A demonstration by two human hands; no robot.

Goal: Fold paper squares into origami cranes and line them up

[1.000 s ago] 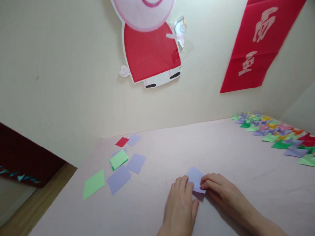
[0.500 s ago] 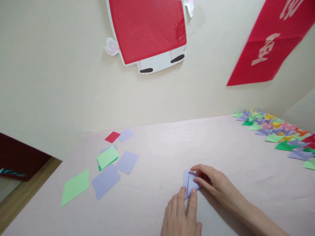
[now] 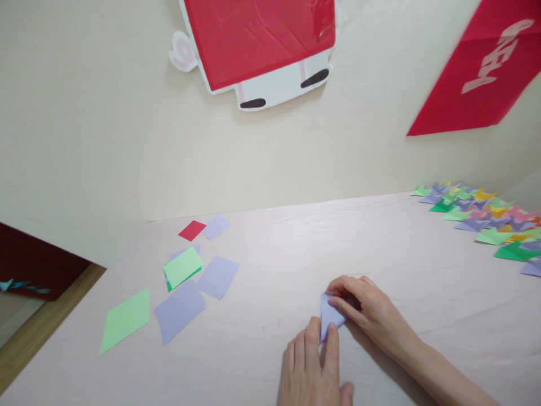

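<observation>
A small lavender paper piece (image 3: 328, 317), partly folded, lies on the pale pink table (image 3: 287, 248) near the front. My left hand (image 3: 315, 366) comes from the bottom edge, its fingers lying together with the tips pressing the paper's near end. My right hand (image 3: 367, 307) reaches in from the right, fingers curled and pinching the paper's far right part. Both hands touch the paper; part of it is hidden under the fingers.
Loose paper squares lie at the left: a light green one (image 3: 125, 320), two lavender ones (image 3: 180, 310), a green stack (image 3: 182, 267), a red one (image 3: 192, 230). Several folded coloured paper shapes (image 3: 486, 217) crowd the far right. A wall with a red banner (image 3: 477, 73) stands behind.
The flat lavender square has been folded into a narrower shape. My left hand slid back toward me and my right hand moved over the paper. The view tilted down.
</observation>
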